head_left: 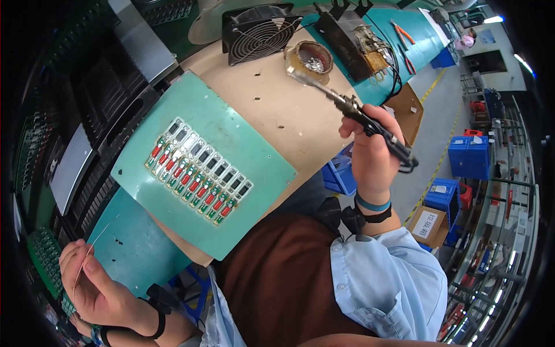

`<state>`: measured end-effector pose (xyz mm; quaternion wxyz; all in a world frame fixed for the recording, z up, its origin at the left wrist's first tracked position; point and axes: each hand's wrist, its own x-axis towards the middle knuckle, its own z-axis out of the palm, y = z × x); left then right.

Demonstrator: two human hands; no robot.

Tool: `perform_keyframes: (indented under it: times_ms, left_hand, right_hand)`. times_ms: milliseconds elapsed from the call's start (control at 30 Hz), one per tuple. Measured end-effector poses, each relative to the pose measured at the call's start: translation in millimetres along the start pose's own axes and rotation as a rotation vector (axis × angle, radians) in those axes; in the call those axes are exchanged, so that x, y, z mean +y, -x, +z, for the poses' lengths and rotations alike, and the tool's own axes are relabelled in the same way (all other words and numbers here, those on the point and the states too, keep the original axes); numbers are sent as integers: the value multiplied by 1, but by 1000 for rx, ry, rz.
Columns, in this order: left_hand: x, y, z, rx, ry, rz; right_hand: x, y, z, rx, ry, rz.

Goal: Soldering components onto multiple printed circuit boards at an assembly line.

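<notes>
My right hand (376, 153) is closed around a soldering iron (353, 108) over the far right of the work surface. The iron's tip end reaches the near edge of a round, stained tin (315, 56) with silvery bits inside; whether it touches cannot be told. Low on the left, my left hand (107, 295) pinches a thin solder wire (103, 230), its free end pointing up and right. Between my hands lies a green sheet (243, 139), bearing a slanted row of several small circuit boards (196, 171) with red parts and dark rectangular windows.
A black fan (260, 39) stands at the back beside the tin. Right of it sit a black metal device (345, 49) with cables and orange-handled pliers (403, 33). Racks of green boards (46, 260) line the left; blue bins (469, 157) and a cardboard box (429, 225) are on the right.
</notes>
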<state>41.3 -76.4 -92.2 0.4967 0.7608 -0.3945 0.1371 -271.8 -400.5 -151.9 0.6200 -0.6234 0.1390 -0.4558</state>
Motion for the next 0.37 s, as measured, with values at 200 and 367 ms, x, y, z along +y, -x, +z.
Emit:
perform_keyframes:
  times_ms: [200, 367]
  left_hand:
    - [-16, 1, -6, -13, -52, 5]
    - [-20, 0, -7, -59, -46, 50]
  right_hand:
    - [32, 18, -9, 297, 558, 1]
    - [30, 29, -19, 398, 534, 28]
